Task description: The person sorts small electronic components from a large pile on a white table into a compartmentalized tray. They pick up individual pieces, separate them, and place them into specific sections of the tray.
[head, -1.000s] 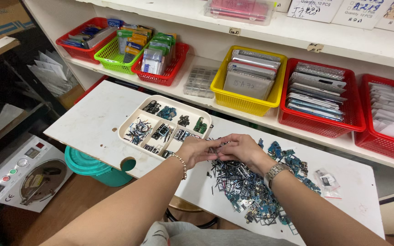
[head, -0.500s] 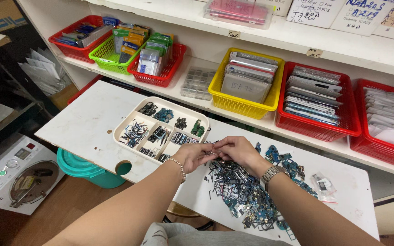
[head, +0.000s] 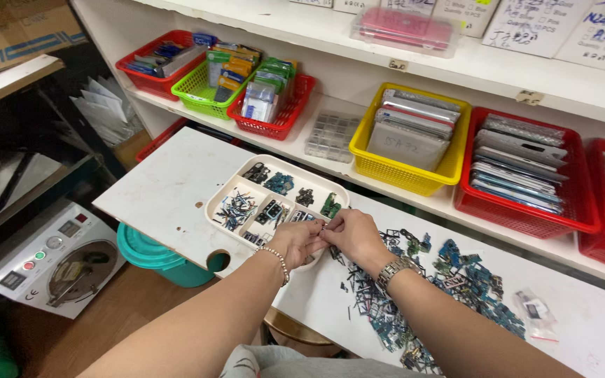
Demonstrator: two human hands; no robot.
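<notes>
Little change from half a second ago: both hands stay joined at the tray's near edge, the view only shifted a bit. Left hand (head: pixel 297 241), bead bracelet on the wrist, and right hand (head: pixel 350 234), metal-link watch, meet fingertip to fingertip; fingers (head: pixel 322 231) are pinched nearly closed around a tiny dark metal part (head: pixel 324 227), too small to tell which hand truly grips it. It sits right at the fingertips, above the tray's near rim.

Just beyond the fingers: cream plastic tray (head: pixel 231 187), rounded corners, divided into compartments holding sorted small bits, dark metal brackets, blue-green flex pieces, thin silvery strips. To the right of the fingers and behind the right wrist, a loose heap of small parts (head: pixel 449 280), dark and teal, spread on the white desk (head: pixel 169 189), which is scuffed, flat, with a round hole near its front edge.

Farther beyond, on the shelf: yellow mesh basket (head: pixel 386 168) with grey flat packs, red baskets (head: pixel 519 213) with stacked packets, green basket (head: pixel 201 91) with cards.
</notes>
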